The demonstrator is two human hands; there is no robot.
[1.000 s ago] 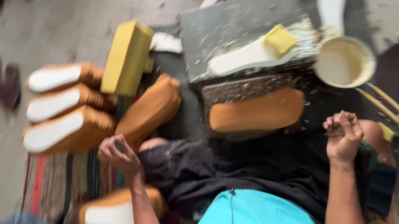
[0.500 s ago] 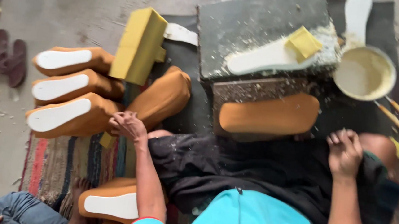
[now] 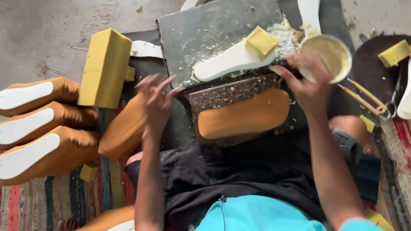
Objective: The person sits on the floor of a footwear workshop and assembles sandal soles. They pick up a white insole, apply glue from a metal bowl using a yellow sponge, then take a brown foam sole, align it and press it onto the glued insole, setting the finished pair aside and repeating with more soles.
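Closest in, the person's lap is covered by a black cloth (image 3: 239, 181) under a turquoise shirt. Both hands have lifted off it since half a second ago, when they were resting low near the lap. Now the left hand (image 3: 155, 102) is up at about 10 o'clock from the lap, fingers spread and empty, blurred over the edge of a tan shoe upper (image 3: 123, 131). The right hand (image 3: 308, 84) has gone up to 1 o'clock, fingers loose and apart, touching the rim of the bowl of pale paste (image 3: 327, 54); can't tell if it's gripping anything. Between them sits the tan sole piece (image 3: 242, 113) on a dark block. Just past that, the white insole (image 3: 229, 63) with a yellow sponge (image 3: 261, 40) on the grey slab surface (image 3: 207, 27). Off at 9 o'clock, three soled shoes (image 3: 33, 131) and a big yellow foam block (image 3: 104, 68).
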